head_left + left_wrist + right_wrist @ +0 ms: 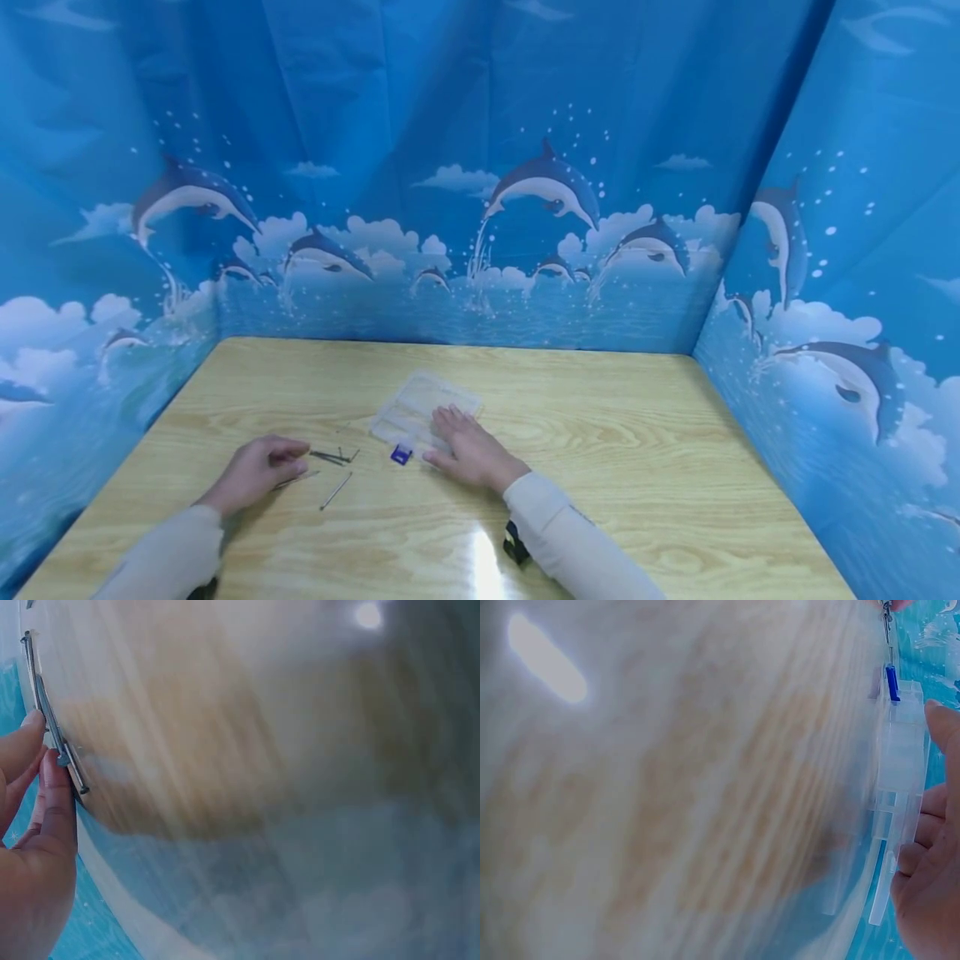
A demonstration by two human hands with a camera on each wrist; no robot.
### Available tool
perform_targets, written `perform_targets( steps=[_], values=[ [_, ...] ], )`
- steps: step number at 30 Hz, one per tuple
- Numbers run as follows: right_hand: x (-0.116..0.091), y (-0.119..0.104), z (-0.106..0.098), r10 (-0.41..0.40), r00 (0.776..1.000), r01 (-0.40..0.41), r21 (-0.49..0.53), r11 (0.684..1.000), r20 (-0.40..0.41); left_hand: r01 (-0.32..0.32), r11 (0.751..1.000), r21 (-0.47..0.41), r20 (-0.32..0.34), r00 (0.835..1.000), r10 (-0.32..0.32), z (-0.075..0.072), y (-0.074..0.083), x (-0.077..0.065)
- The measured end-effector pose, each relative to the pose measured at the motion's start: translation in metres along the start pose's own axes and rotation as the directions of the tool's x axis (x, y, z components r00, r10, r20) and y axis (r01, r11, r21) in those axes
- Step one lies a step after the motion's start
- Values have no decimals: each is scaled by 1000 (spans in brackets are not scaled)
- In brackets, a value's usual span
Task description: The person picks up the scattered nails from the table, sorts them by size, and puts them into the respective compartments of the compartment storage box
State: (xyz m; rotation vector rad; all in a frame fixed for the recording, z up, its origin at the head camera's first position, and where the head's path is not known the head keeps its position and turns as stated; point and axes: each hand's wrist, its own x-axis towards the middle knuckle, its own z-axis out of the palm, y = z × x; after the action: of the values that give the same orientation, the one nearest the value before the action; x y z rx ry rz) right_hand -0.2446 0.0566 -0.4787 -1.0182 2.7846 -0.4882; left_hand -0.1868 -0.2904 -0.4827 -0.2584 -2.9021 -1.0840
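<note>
My left hand [258, 471] is low over the left part of the table, thumb and fingers bent toward several thin metal nails [328, 457]. In the left wrist view its fingertips [52, 761] come right up against the nails [45, 705]; whether they pinch one I cannot tell. A single nail [336, 492] lies apart to the right. My right hand [472, 450] rests with spread fingers on a clear plastic compartment box [420, 400]. By the box's near edge is a small blue piece [401, 454], which shows upright in the right wrist view.
The wood-grain table [637, 467] reaches back to a blue curtain [450, 100] printed with dolphins, which also rises along both sides. A bright light reflection shows on the near part of the tabletop. A black strap [515, 543] shows below the right sleeve [562, 525].
</note>
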Motion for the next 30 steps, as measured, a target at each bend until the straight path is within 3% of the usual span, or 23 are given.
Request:
perform_targets(
  steps=[7,30],
  values=[
    [0,0,-1,5,1000,-5,1,1000,2,67,998,-9,27,997,-67,0,-2,8],
    [0,0,-1,-7,1000,7,-2,1000,-14,91,996,-22,41,995,-90,1,-8,17]
  ],
)
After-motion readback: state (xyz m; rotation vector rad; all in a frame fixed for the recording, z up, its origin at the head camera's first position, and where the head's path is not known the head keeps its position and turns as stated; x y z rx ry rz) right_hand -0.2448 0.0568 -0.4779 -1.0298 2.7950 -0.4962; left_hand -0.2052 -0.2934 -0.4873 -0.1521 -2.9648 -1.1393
